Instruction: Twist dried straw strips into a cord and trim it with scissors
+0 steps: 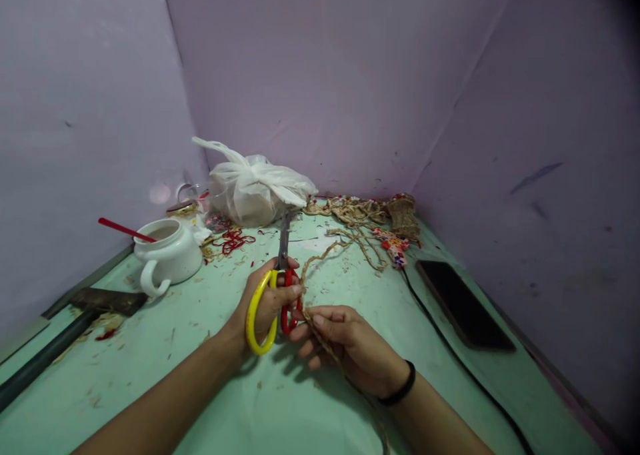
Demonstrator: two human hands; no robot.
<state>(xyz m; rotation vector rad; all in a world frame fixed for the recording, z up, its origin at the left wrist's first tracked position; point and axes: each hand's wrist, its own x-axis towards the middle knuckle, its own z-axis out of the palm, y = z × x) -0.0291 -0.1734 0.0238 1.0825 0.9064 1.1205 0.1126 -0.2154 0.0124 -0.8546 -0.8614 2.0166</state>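
Observation:
My left hand (pixel 273 291) is closed round a pair of scissors (pixel 283 241) with one yellow and one red handle. Their blades look shut and point away from me. Thumb and fingers of my right hand (pixel 345 341) pinch a length of brown twine (pixel 317 258) just beside the red handle. From that pinch the twine runs up and right to a looser tangle, while its other end trails down past my right wrist. My left thumb lies against the twine or very close to it; I cannot tell which.
A white pot (pixel 173 255) with a red stick stands left, near a hammer (pixel 110 301). Behind are a tied plastic bag (pixel 257 188), red thread (pixel 234 240), a twine spool (pixel 403 216) and a patterned cross-shaped piece (pixel 393 245). Rightward lie a black cable (pixel 440 335) and phone (pixel 465 305).

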